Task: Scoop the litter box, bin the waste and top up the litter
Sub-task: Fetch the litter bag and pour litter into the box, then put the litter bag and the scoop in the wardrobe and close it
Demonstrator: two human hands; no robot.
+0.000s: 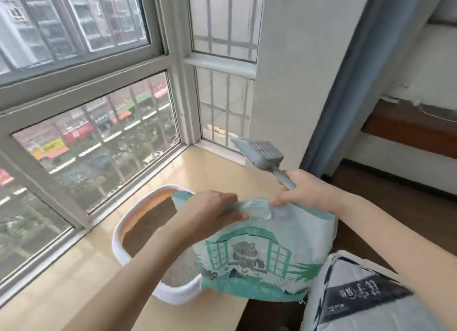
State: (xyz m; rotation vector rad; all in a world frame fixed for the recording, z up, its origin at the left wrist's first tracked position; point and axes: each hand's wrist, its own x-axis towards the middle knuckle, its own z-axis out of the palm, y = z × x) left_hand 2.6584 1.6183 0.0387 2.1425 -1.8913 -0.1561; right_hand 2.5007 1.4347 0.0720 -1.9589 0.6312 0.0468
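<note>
Litter bags (262, 251): two; scoop (259, 153), box (118, 241): one.

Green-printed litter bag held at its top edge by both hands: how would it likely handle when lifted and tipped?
The litter bag probably handles floppy: its top crumples under the left hand and right hand. It bulges below, so likely heavy. It may sag toward the litter box.

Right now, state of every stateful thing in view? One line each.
Left hand: grips the litter bag's top edge.
Right hand: holds the scoop handle, fingers also pinching the bag top.
Litter bag: held up over the litter box, mouth gathered between both hands.
Scoop: raised, head up, looks empty.
Litter box: uncovered, litter inside.
Second bag: lying at lower right.
Curtain: drawn aside.
</note>
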